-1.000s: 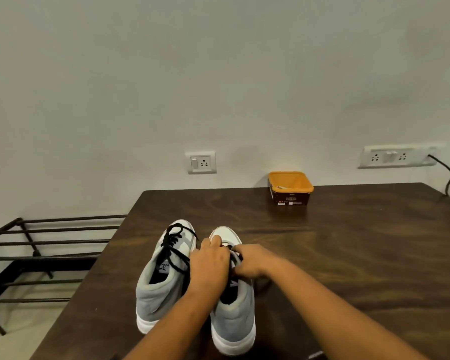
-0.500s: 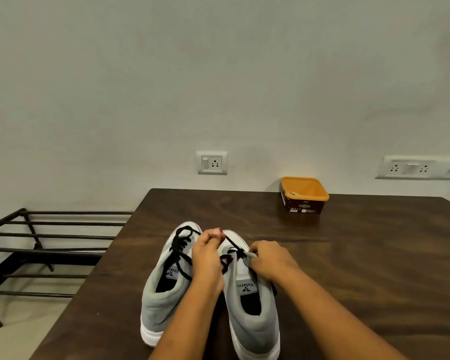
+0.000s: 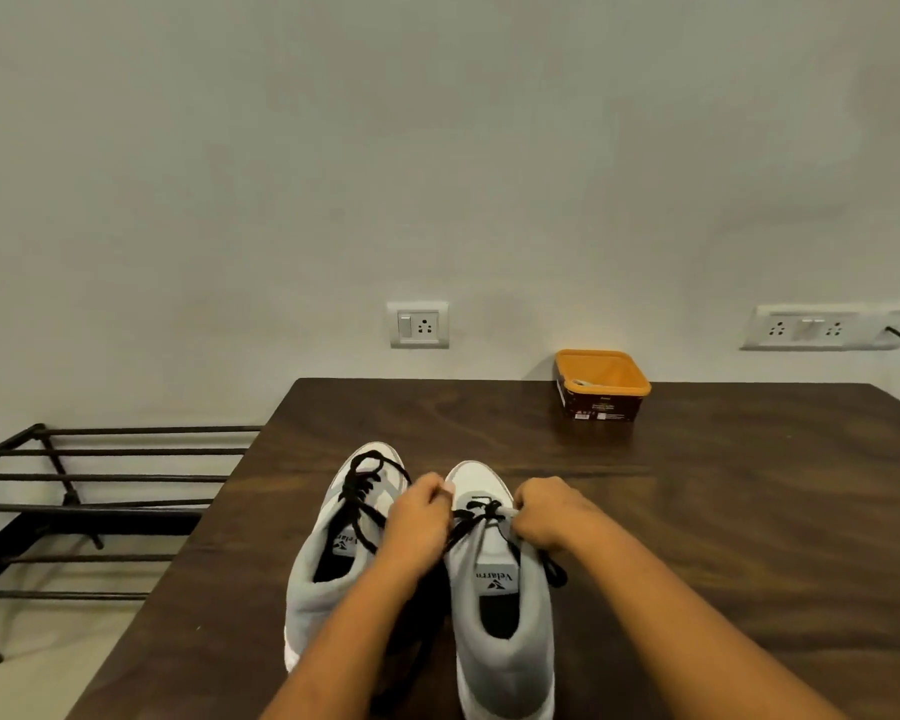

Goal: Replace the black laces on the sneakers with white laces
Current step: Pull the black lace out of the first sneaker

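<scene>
Lower centre. Left sneaker (image 3: 333, 543): black-laced throughout, untouched. Right sneaker (image 3: 494, 589): black lace (image 3: 476, 514) apparently being undone, pinched by left hand (image 3: 422, 517) and right hand (image 3: 546, 511). White laces: none fitted. Progress: early.

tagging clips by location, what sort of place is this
Probably a room in a home: a wooden table against a plain wall, a wall socket just above it, and a low metal rack, perhaps for shoes, on the floor beside it.
</scene>
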Tool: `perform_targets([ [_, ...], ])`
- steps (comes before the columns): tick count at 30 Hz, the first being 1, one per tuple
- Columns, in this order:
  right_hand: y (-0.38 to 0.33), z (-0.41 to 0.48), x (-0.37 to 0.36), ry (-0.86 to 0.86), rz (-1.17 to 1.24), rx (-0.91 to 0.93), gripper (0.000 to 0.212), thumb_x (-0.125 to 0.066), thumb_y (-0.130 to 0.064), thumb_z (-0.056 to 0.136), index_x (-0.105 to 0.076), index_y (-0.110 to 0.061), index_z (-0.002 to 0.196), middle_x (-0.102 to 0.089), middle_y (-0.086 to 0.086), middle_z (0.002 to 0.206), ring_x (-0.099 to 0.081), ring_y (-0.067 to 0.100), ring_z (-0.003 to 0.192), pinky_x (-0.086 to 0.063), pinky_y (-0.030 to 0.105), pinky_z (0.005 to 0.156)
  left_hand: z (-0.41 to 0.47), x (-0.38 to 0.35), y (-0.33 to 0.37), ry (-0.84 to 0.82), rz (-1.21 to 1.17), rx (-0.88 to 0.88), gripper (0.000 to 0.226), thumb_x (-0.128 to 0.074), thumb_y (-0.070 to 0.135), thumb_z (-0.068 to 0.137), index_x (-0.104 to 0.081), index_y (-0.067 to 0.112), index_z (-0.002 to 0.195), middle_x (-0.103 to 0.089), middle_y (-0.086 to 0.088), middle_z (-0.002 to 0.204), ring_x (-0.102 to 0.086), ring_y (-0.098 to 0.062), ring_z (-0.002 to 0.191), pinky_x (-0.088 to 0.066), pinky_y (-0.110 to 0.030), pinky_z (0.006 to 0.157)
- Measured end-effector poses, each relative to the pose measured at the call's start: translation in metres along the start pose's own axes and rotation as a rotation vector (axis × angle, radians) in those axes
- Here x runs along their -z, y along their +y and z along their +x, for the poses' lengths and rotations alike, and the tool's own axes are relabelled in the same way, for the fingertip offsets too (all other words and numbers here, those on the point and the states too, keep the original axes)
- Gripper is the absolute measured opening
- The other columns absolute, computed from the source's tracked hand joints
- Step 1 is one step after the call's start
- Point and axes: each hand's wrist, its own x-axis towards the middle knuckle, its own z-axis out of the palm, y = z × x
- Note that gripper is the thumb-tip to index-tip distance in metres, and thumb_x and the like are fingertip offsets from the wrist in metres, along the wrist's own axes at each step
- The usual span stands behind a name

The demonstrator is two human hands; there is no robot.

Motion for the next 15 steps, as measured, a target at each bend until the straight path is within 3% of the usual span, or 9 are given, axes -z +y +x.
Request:
perform_targets([
  [2, 0.001, -0.002, -0.001, -0.012, -0.005, -0.003, 0.031, -0.054, -0.021, 0.089, -0.064, -0.005, 0.113, -0.064, 0.014, 0.115, -0.054, 0.023, 0.084, -0.042, 0.028, 0.067, 0.002, -0.016, 0.000, -0.114, 0.400, -0.147, 0.007, -0.051, 0.021, 0.093, -0.055, 0.015, 0.091, -0.061, -0.004, 0.082, -0.054, -0.023, 0.078, -0.040, -0.029, 0.070],
  [5, 0.006, -0.004, 0.000, -0.044, 0.005, -0.005, 0.033, -0.055, -0.028, 0.089, -0.064, -0.004, 0.109, -0.062, 0.011, 0.098, -0.055, 0.022, 0.080, -0.045, 0.028, 0.060, 0.005, -0.024, 0.006, -0.189, 0.721, -0.204, 0.025, -0.053, 0.035, 0.089, -0.061, 0.026, 0.111, -0.059, -0.004, 0.114, -0.057, -0.026, 0.106, -0.047, -0.035, 0.088],
  [8, 0.008, -0.006, 0.002, -0.091, 0.024, 0.002, 0.035, -0.058, -0.031, 0.088, -0.063, -0.004, 0.110, -0.060, 0.009, 0.093, -0.057, 0.021, 0.077, -0.047, 0.026, 0.057, 0.002, -0.017, 0.010, -0.148, 0.769, -0.208, 0.028, -0.056, 0.047, 0.085, -0.067, 0.034, 0.107, -0.054, -0.001, 0.112, -0.058, -0.024, 0.106, -0.048, -0.035, 0.088],
  [11, 0.006, -0.007, 0.003, -0.140, 0.029, 0.015, 0.033, -0.065, -0.029, 0.084, -0.066, -0.006, 0.107, -0.069, 0.011, 0.100, -0.062, 0.019, 0.076, -0.053, 0.028, 0.063, -0.004, -0.015, 0.019, -0.114, 0.971, -0.251, 0.030, -0.059, 0.049, 0.082, -0.070, 0.030, 0.103, -0.060, 0.002, 0.108, -0.060, -0.020, 0.102, -0.046, -0.029, 0.075],
  [13, 0.004, -0.008, 0.003, -0.158, 0.021, 0.019, 0.032, -0.066, -0.028, 0.084, -0.067, -0.006, 0.106, -0.071, 0.011, 0.102, -0.064, 0.019, 0.077, -0.055, 0.030, 0.068, -0.007, -0.019, 0.027, -0.077, 1.116, -0.276, 0.027, -0.058, 0.041, 0.085, -0.068, 0.023, 0.102, -0.064, -0.001, 0.107, -0.059, -0.021, 0.101, -0.042, -0.028, 0.070],
  [15, 0.002, -0.009, 0.003, -0.163, 0.016, 0.015, 0.028, -0.064, -0.025, 0.085, -0.066, -0.006, 0.107, -0.070, 0.010, 0.097, -0.063, 0.020, 0.075, -0.053, 0.028, 0.061, -0.009, -0.026, 0.035, -0.036, 1.187, -0.268, 0.022, -0.053, 0.026, 0.090, -0.062, 0.016, 0.106, -0.064, -0.005, 0.111, -0.061, -0.024, 0.103, -0.039, -0.029, 0.070],
])
